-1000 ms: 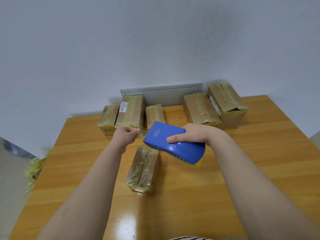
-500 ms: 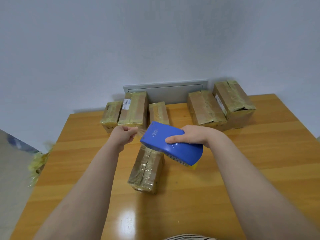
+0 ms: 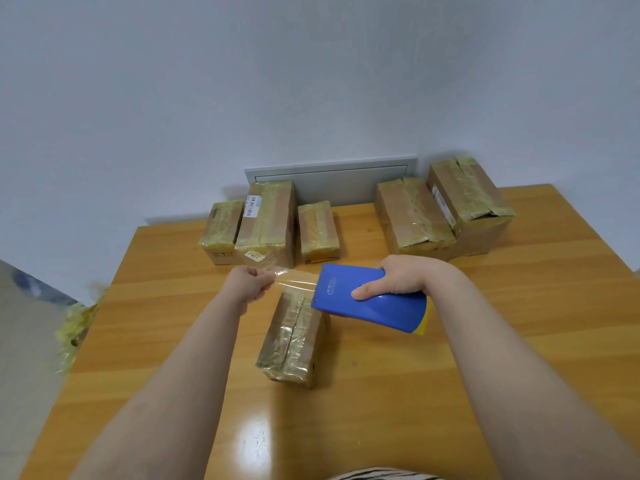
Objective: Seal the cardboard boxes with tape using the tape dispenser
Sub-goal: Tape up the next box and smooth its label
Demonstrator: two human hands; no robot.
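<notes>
A small cardboard box (image 3: pixel 292 341) wrapped in yellowish tape lies on the wooden table (image 3: pixel 485 341) in front of me. Above its far end my right hand (image 3: pixel 401 278) grips a blue tape dispenser (image 3: pixel 372 299), held roughly level. A clear strip of tape (image 3: pixel 294 279) stretches from the dispenser's left edge to my left hand (image 3: pixel 247 284), which pinches its free end. Both hands hover above the table, apart from the box.
Along the far table edge stand three taped boxes (image 3: pixel 266 223) on the left and two larger ones (image 3: pixel 446 209) on the right, against a grey wall panel (image 3: pixel 332 178). A heap of crumpled yellowish tape (image 3: pixel 74 327) lies off the table's left side.
The hands have drawn apart: the left one pulled a stretch of clear tape out leftward, and the dispenser has tipped flatter and shifted right.
</notes>
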